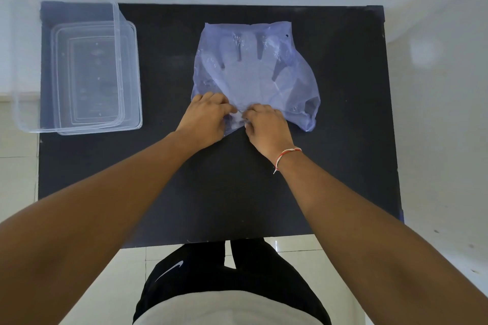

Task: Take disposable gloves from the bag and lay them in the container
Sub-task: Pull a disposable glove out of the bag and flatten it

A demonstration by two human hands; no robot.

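Black shorts [200,272] with a white swoosh sit closest to the lens, and two bare forearms reach forward from there over the dark desk [132,179]. On the right wrist is a red-and-white thread bracelet [286,154]. Beyond it, the left hand [207,120] and the right hand [266,126] meet at the near edge of the bluish plastic bag [298,82]; each grip looks pinched together on the crumpled film there, though the fingertips are partly hidden. Inside the bag, farther from the person, lie the clear disposable gloves [248,71], fingers pointing away. Well to the left of the bag stands the clear container [66,66], at the desk's far left corner, with what seems to be its lid [132,76] underneath it.
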